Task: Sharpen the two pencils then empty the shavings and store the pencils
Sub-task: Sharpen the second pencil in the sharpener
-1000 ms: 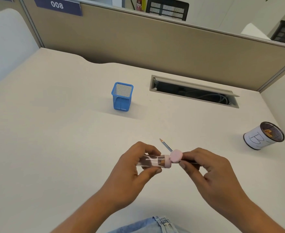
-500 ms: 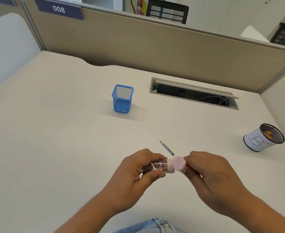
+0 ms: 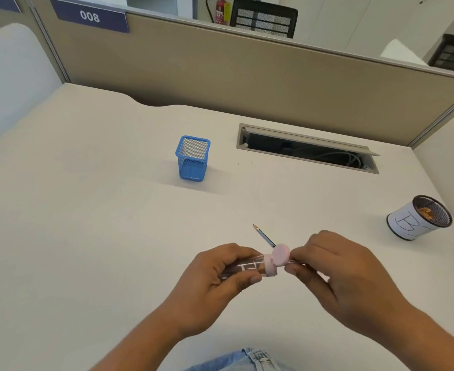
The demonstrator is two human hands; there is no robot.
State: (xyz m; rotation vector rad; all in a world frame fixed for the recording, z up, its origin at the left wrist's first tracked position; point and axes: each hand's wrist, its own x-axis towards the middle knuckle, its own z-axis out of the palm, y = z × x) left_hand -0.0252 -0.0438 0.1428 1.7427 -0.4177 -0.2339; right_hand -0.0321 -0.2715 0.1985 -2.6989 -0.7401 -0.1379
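Note:
My left hand (image 3: 215,285) grips a clear tube-shaped sharpener (image 3: 247,266) with a pink cap (image 3: 279,257), held level over the desk near me. Brown shavings show inside the tube. My right hand (image 3: 338,274) pinches a pencil (image 3: 294,262) whose tip is pushed into the pink end; most of this pencil is hidden by my fingers. A second pencil (image 3: 264,235) lies on the white desk (image 3: 86,210) just beyond the sharpener, its sharpened tip pointing away to the left. A blue mesh pencil holder (image 3: 193,158) stands upright further back.
A white-wrapped mesh cup (image 3: 418,218) marked "B", with orange shavings inside, stands at the right. An open cable slot (image 3: 307,148) sits in the desk at the back. Beige partitions wall the desk behind and at both sides.
Both hands stay joined at the sharpener in about the same place. My right fingers have shifted on the pencil, and my left grip on the tube has changed slightly.

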